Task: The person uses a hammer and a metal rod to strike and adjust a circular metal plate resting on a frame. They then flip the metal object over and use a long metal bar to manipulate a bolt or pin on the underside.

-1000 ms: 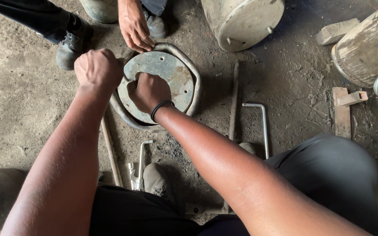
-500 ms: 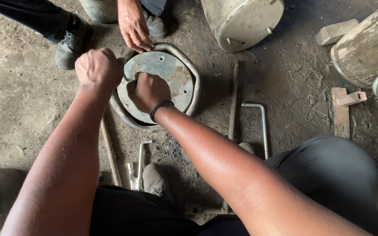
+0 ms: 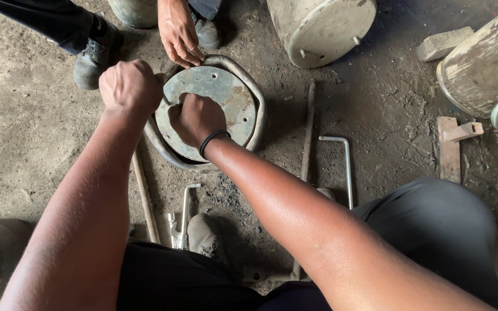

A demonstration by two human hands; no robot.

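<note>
On the dusty grey concrete floor point(image 3: 41, 132), a round, rusted grey steel disc with a notched centre hole point(image 3: 214, 101) lies flat inside a bent, heavy steel tube loop point(image 3: 256, 103), between the person's knees and a co-worker's black boots point(image 3: 96, 49). The disc is judged heavy, rigid and rough, not slippery; it is best taken at its rim or at the edge of the centre hole. A co-worker's hand point(image 3: 178, 31) is pressed on the far rim. The person's right hand point(image 3: 196, 118), ringed at the wrist by a black band point(image 3: 213, 140), is clenched at the centre hole, the arm stretched forward. The left hand point(image 3: 129, 85) is fisted at the disc's left rim; what it grasps cannot be told. A thin steel rod point(image 3: 308, 124) lies just beside the loop.
</note>
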